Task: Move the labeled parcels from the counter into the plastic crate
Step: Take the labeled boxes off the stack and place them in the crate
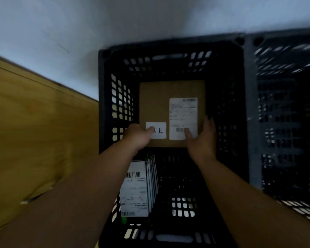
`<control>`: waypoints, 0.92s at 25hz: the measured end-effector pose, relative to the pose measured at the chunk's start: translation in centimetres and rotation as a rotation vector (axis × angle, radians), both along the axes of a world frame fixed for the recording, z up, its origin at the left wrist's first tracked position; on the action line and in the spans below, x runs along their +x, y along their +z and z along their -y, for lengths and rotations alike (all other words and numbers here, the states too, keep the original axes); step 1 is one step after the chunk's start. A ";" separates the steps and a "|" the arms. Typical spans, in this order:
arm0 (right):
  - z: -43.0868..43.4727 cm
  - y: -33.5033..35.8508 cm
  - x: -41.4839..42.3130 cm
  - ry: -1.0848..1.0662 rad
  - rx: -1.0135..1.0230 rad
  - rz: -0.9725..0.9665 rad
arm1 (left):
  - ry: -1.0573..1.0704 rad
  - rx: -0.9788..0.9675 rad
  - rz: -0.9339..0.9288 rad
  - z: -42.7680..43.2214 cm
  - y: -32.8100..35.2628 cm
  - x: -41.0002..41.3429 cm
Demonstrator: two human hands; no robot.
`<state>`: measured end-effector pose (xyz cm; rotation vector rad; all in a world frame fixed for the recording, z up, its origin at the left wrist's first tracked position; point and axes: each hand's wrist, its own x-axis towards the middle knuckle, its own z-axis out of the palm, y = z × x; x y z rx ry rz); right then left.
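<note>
A brown cardboard parcel (157, 102) with a white shipping label and a small white sticker lies flat inside the black plastic crate (104, 97), in its far half. My left hand (137, 137) grips the parcel's near left corner, thumb on the sticker. My right hand (203, 138) holds the near right edge, thumb on the shipping label. Nearer to me in the crate, several thin labeled parcels (135, 188) stand on edge against the left wall.
A second dark plastic crate (283, 113) stands directly to the right, touching the first. A wooden counter (34, 131) fills the left side. A pale wall runs behind both crates.
</note>
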<state>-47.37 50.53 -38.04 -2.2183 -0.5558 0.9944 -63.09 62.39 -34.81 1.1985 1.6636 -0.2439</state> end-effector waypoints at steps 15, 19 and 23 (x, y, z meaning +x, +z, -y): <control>17.4 45.0 10.0 0.325 0.340 0.446 | -0.560 0.900 0.201 17.5 40.9 4.4; 23.2 50.1 11.4 0.302 0.330 0.703 | -0.665 1.071 0.293 21.0 45.3 8.9; 29.9 52.4 14.0 0.188 0.295 0.798 | -0.777 1.185 0.394 26.0 47.4 14.6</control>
